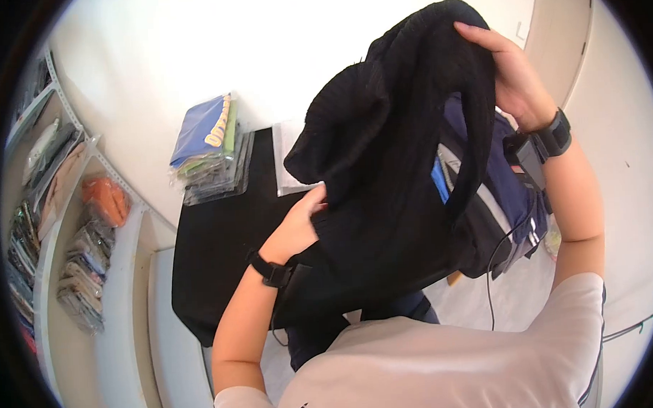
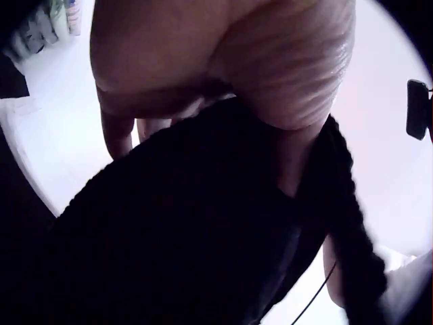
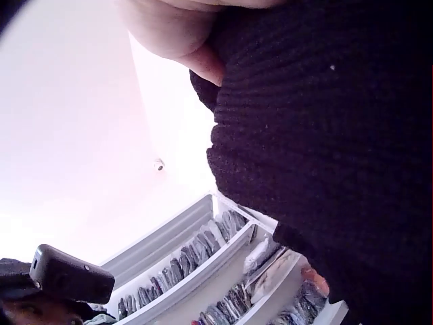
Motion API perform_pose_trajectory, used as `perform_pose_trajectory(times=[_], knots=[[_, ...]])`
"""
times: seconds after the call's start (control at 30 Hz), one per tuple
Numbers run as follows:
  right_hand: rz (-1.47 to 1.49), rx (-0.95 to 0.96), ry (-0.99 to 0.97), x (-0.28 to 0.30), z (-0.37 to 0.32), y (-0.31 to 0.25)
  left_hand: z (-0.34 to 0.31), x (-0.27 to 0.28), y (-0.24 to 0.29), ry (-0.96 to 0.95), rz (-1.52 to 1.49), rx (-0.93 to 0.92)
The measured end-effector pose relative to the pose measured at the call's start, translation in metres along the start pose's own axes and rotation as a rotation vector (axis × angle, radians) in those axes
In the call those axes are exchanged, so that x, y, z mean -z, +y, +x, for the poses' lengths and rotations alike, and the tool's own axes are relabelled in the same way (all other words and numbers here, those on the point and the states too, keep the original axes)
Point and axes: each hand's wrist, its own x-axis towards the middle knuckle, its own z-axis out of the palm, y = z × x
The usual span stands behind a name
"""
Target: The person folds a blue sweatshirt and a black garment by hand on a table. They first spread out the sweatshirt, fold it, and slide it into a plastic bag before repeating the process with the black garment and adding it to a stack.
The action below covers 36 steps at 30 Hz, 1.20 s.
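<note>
**Black knit sweater being held up in both hands**

The black knit sweater (image 1: 383, 166) is taking up the middle of the head view. It is hanging in the air in front of the person's chest, above the near edge of the black table (image 1: 220, 244), with its top raised high and its lower part drooping toward the body.

The white shelving (image 1: 137, 232) is running down the left side, carrying rows of bagged items, an orange packet (image 1: 107, 199) among them.

Behind the sweater, on the right, a navy garment with white stripes (image 1: 509, 190) is lying partly hidden by the knit.

At the far end of the table a stack of packaged garments (image 1: 209, 147) is sitting with a blue one on top, and a white packet (image 1: 289, 158) is lying just beside it.

The right hand (image 1: 512, 75) is gripping the sweater's top edge — fingers curled over the fabric, thumb pressing into the ribbed knit in the right wrist view.

The left hand (image 1: 299, 230) is holding the sweater lower down on its left side — its fingers are curling into the folds, and in the left wrist view the knit is bunching under the palm.
</note>
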Motion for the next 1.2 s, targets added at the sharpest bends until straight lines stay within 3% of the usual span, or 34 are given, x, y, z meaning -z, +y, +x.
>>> perform_pose_trajectory(times=[0.07, 0.1, 0.17, 0.2, 0.27, 0.3, 0.33, 0.4, 0.57, 0.67, 0.73, 0.8, 0.87, 0.93, 1.0, 1.07, 1.13, 1.17, 1.2], knots=[[0.102, -0.117, -0.047, 0.001, 0.000, -0.002, -0.002, 0.004, 0.014, -0.226, -0.056, 0.090], [0.044, -0.105, -0.014, 0.003, -0.002, -0.002, -0.008, 0.005, 0.010, -0.225, -0.052, 0.110], [0.006, -0.088, -0.002, 0.014, -0.001, -0.001, -0.015, 0.005, -0.003, -0.183, -0.501, 0.108], [0.014, -0.093, 0.003, 0.016, -0.002, 0.000, -0.016, 0.007, -0.006, -0.184, -0.501, 0.119], [-0.026, -0.039, 0.015, 0.021, -0.006, 0.000, -0.015, 0.009, -0.011, -0.041, -0.776, 0.049], [-0.015, -0.064, 0.017, 0.020, -0.006, 0.001, -0.012, 0.001, 0.004, 0.101, -0.651, 0.130], [-0.016, -0.069, 0.023, 0.021, -0.008, 0.003, -0.008, -0.003, 0.003, 0.097, -0.655, 0.135], [-0.006, -0.111, -0.002, 0.021, -0.010, 0.004, 0.001, -0.008, 0.001, 0.038, -0.093, 0.323], [0.002, -0.073, 0.030, 0.007, -0.026, 0.003, 0.010, -0.020, 0.006, 0.167, -0.101, 0.397], [0.057, -0.047, 0.020, 0.016, -0.035, -0.005, 0.006, -0.001, 0.000, 0.612, 0.185, -0.007], [0.092, -0.033, 0.003, 0.025, -0.042, -0.010, -0.001, 0.019, 0.035, 0.720, 0.038, -0.013], [0.045, -0.066, 0.075, 0.027, -0.051, -0.016, -0.011, 0.050, 0.072, 0.797, 0.139, 0.165], [-0.052, -0.044, 0.065, 0.012, -0.065, -0.021, -0.040, 0.102, 0.071, 1.054, 0.201, 0.204], [-0.147, -0.023, 0.059, 0.002, -0.078, -0.017, -0.044, 0.102, 0.134, 0.971, 0.402, -0.026], [-0.550, 0.198, 0.030, -0.001, -0.088, -0.009, -0.089, 0.170, 0.137, 0.845, 1.292, -0.177], [-0.676, 0.158, -0.092, -0.014, -0.104, -0.011, -0.094, 0.181, 0.184, 0.822, 0.774, -0.258], [-0.645, 0.183, -0.295, -0.023, -0.122, 0.004, -0.110, 0.191, 0.213, 0.755, 0.525, -0.258], [-0.651, 0.205, -0.479, -0.023, -0.126, 0.013, -0.125, 0.213, 0.225, 0.604, 0.597, -0.321], [-0.640, 0.259, -0.614, -0.030, -0.128, 0.024, -0.131, 0.217, 0.231, 0.847, 0.659, -0.206]])
